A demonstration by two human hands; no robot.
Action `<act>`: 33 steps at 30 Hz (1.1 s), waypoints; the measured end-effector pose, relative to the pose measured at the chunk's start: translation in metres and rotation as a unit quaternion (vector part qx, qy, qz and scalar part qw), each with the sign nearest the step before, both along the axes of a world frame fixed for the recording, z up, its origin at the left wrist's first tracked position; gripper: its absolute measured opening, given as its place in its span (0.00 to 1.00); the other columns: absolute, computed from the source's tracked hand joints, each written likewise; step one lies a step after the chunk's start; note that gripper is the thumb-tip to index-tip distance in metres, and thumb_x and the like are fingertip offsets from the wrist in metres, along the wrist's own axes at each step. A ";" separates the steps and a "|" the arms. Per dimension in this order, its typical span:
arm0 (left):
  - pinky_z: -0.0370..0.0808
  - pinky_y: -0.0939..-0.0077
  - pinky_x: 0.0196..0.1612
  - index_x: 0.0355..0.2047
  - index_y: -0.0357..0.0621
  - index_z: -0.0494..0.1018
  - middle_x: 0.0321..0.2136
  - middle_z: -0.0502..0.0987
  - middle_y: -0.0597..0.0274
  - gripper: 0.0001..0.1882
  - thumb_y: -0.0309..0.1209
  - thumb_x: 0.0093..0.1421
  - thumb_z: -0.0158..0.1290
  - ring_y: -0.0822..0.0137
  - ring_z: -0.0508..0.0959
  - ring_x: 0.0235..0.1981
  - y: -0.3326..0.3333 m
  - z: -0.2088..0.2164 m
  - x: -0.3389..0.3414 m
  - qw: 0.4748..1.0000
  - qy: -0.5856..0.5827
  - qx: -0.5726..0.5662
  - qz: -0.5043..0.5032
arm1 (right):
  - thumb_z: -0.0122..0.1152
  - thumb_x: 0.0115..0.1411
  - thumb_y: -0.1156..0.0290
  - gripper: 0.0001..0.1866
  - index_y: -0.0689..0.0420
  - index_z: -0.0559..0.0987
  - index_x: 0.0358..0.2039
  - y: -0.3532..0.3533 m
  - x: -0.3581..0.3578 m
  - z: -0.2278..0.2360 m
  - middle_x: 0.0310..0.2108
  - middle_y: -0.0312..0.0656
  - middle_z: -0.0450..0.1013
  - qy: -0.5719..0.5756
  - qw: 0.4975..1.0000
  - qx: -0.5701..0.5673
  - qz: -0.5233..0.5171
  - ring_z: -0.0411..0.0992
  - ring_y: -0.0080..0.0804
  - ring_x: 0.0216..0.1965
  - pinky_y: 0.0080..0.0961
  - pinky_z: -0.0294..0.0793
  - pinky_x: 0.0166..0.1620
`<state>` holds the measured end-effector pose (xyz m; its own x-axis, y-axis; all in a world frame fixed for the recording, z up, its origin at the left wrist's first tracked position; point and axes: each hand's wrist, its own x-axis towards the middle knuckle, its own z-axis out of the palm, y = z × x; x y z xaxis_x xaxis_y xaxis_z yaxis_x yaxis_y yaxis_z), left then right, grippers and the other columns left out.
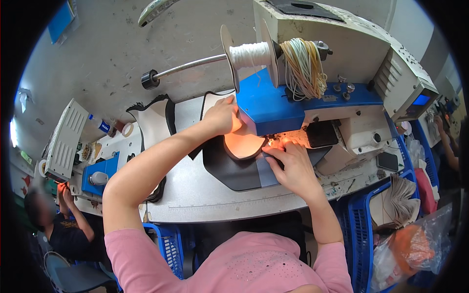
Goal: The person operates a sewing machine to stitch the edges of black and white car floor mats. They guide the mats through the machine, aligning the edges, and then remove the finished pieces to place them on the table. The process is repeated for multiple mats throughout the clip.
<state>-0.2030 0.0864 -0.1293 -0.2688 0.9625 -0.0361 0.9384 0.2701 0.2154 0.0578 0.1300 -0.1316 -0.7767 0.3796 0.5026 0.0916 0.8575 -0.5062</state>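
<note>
A pale, curved panel with a black edge (244,145) lies under the blue head of a sewing-type machine (273,110), lit by a warm lamp. My left hand (222,115) grips the panel's far left part beside the head; some of its fingers are hidden. My right hand (291,163) is closed, thumb and fingers pinching the panel's edge by the lit working point. The fingertips there are partly lost in glare. Beneath lies a dark grey sheet (227,168). A spool of white cord (249,55) hangs above the head.
Stacked pale panels with black edges (157,119) lie left on the white table (195,207). A black phone-like slab (387,161) rests at the right. Blue crates (359,229) stand below right. Another person (63,224) works at a similar machine at far left.
</note>
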 end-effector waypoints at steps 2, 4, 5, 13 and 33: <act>0.65 0.63 0.54 0.56 0.48 0.60 0.56 0.61 0.46 0.30 0.45 0.54 0.47 0.48 0.64 0.55 0.006 0.004 -0.012 0.999 0.001 -0.030 -0.024 | 0.59 0.51 0.69 0.09 0.54 0.79 0.35 0.002 0.000 -0.001 0.27 0.43 0.67 -0.013 1.000 0.002 -0.011 0.66 0.40 0.34 0.34 0.63 0.40; 0.65 0.61 0.54 0.58 0.47 0.57 0.55 0.62 0.44 0.31 0.45 0.56 0.45 0.46 0.67 0.52 0.012 0.006 -0.018 0.998 -0.044 -0.039 0.008 | 0.59 0.51 0.69 0.09 0.54 0.79 0.34 0.002 0.000 -0.001 0.27 0.43 0.67 -0.017 1.000 0.002 -0.018 0.66 0.41 0.34 0.34 0.63 0.40; 0.66 0.62 0.52 0.59 0.41 0.53 0.52 0.64 0.39 0.31 0.39 0.57 0.45 0.46 0.70 0.49 0.013 -0.003 -0.034 0.997 -0.038 -0.067 0.006 | 0.59 0.51 0.69 0.09 0.54 0.79 0.34 0.001 0.000 0.000 0.28 0.43 0.67 -0.013 1.000 0.002 -0.013 0.66 0.41 0.35 0.34 0.63 0.40; 0.67 0.78 0.44 0.45 0.42 0.62 0.40 0.68 0.57 0.23 0.39 0.52 0.51 0.68 0.70 0.40 -0.051 0.000 -0.010 0.719 -0.624 0.240 0.189 | 0.60 0.49 0.69 0.09 0.53 0.79 0.32 0.000 0.000 -0.003 0.26 0.42 0.67 0.014 0.999 -0.004 -0.033 0.67 0.41 0.33 0.35 0.64 0.39; 0.59 0.80 0.56 0.62 0.42 0.51 0.54 0.64 0.66 0.27 0.26 0.64 0.43 0.75 0.64 0.52 -0.195 -0.010 0.028 0.711 -0.472 0.491 0.176 | 0.59 0.49 0.74 0.10 0.57 0.79 0.34 -0.003 -0.001 -0.003 0.27 0.42 0.65 0.023 0.999 0.015 -0.044 0.66 0.39 0.33 0.30 0.64 0.39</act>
<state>-0.1748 -0.1082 -0.1389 -0.8010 0.5278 0.2825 0.1624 -0.2626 0.9511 0.0566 0.1267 -0.1343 -0.7164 0.4296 0.5498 0.1443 0.8622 -0.4856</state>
